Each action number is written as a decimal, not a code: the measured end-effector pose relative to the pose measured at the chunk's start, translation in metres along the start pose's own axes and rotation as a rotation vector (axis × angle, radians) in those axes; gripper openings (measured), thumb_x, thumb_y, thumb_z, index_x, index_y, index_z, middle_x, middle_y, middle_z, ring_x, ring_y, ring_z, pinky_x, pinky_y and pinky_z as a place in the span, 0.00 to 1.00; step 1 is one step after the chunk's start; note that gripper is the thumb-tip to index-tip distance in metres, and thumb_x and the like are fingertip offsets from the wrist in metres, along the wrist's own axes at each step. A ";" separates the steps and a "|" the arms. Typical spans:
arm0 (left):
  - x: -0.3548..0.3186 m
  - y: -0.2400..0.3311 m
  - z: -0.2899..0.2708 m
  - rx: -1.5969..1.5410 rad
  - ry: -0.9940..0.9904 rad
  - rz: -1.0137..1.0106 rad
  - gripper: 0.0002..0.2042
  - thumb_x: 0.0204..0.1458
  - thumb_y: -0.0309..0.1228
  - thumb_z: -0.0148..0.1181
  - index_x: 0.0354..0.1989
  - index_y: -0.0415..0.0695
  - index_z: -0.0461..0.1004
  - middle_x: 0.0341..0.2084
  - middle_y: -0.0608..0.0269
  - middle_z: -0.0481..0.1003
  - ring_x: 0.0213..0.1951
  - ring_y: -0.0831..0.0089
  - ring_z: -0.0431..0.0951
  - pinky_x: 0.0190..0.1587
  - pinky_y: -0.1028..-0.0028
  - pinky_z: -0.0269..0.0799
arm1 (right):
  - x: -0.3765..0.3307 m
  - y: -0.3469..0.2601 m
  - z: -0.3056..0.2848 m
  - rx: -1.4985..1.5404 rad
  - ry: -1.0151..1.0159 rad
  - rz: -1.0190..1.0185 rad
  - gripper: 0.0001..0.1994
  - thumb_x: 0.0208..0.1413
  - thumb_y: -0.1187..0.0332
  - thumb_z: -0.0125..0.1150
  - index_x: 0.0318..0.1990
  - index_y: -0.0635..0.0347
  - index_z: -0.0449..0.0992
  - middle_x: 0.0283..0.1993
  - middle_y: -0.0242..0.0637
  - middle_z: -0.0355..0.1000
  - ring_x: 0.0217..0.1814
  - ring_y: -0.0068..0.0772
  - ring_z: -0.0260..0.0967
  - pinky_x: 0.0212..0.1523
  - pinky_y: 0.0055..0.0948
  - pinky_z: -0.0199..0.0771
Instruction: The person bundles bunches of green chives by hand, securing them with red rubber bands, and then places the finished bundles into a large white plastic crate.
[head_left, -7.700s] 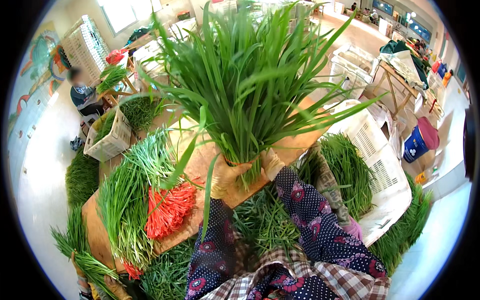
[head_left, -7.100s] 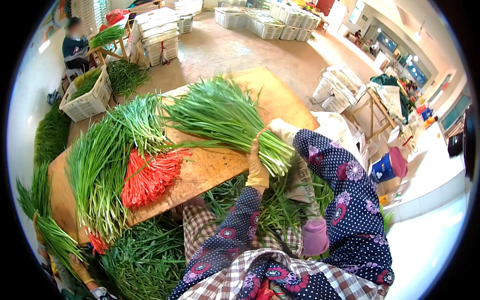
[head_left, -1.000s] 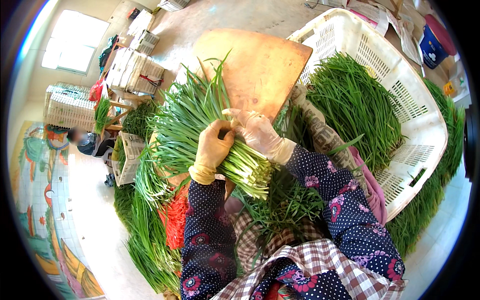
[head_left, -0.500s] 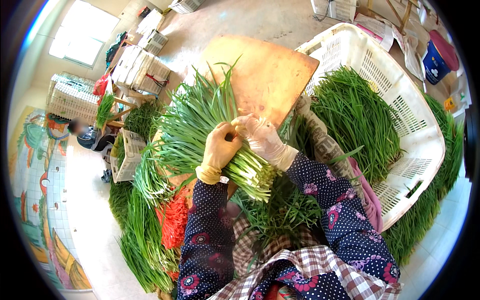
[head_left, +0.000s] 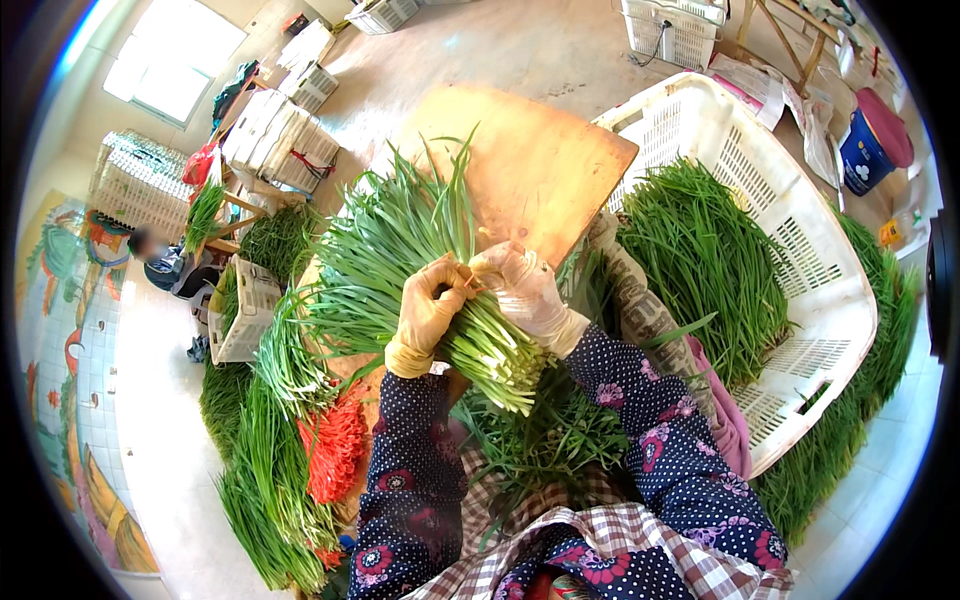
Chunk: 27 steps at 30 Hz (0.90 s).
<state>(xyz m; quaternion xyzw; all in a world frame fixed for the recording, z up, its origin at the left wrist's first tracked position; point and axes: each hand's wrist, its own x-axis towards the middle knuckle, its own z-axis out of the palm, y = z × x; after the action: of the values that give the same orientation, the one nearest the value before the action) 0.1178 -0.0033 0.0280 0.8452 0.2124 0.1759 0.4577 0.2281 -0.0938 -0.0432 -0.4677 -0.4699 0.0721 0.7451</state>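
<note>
A thick bunch of green chives [head_left: 400,250] lies across the wooden board [head_left: 530,160], its pale cut ends pointing toward me. My left hand [head_left: 428,310], in a yellowish glove, wraps around the bunch near its lower end. Right beside it, my right hand [head_left: 522,290] in a pale glove presses on the same bunch, fingers pinched at a thin orange band between the two hands. More loose chives [head_left: 540,440] lie on my lap below the bunch.
A white plastic crate [head_left: 800,260] filled with chives stands at my right. Tied chive bunches [head_left: 280,420] and a heap of red bands [head_left: 335,450] lie on the board's left end. Stacked crates [head_left: 280,140] and a seated person [head_left: 165,265] are farther left.
Long ago the bunch was held upright, then laid on the board. Over the last second both hands stay on it, fingers working at its middle; the view shifted slightly.
</note>
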 end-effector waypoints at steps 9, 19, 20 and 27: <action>-0.002 -0.016 -0.002 0.241 0.069 0.068 0.06 0.35 0.22 0.48 0.22 0.33 0.71 0.22 0.54 0.69 0.29 0.63 0.71 0.37 0.71 0.68 | 0.027 -0.008 -0.012 -0.671 -0.394 -0.459 0.08 0.49 0.69 0.49 0.35 0.59 0.72 0.29 0.38 0.70 0.34 0.39 0.70 0.32 0.33 0.70; -0.009 -0.012 -0.003 0.143 0.073 0.165 0.07 0.35 0.22 0.50 0.25 0.36 0.72 0.29 0.53 0.72 0.35 0.57 0.72 0.41 0.69 0.68 | 0.056 -0.020 -0.024 -0.482 -0.841 -0.225 0.04 0.49 0.69 0.54 0.29 0.57 0.72 0.19 0.36 0.68 0.21 0.34 0.69 0.22 0.30 0.67; -0.013 -0.011 -0.005 0.152 0.097 0.209 0.06 0.35 0.22 0.50 0.24 0.36 0.71 0.30 0.54 0.72 0.36 0.57 0.72 0.42 0.68 0.68 | 0.058 -0.022 -0.019 -0.384 -0.821 -0.166 0.04 0.50 0.68 0.55 0.29 0.58 0.73 0.19 0.36 0.68 0.21 0.33 0.69 0.22 0.28 0.67; -0.042 0.003 -0.041 0.480 0.014 0.387 0.11 0.36 0.26 0.58 0.31 0.44 0.70 0.48 0.57 0.67 0.59 0.55 0.59 0.62 0.54 0.46 | 0.004 -0.055 0.022 0.558 -0.266 0.851 0.07 0.56 0.68 0.53 0.29 0.58 0.73 0.18 0.23 0.64 0.16 0.10 0.53 0.16 0.11 0.51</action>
<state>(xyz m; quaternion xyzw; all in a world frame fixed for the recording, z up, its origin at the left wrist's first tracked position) 0.0622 0.0019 0.0471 0.9527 0.0864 0.2106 0.2016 0.1956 -0.1083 0.0038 -0.3876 -0.2918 0.5495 0.6801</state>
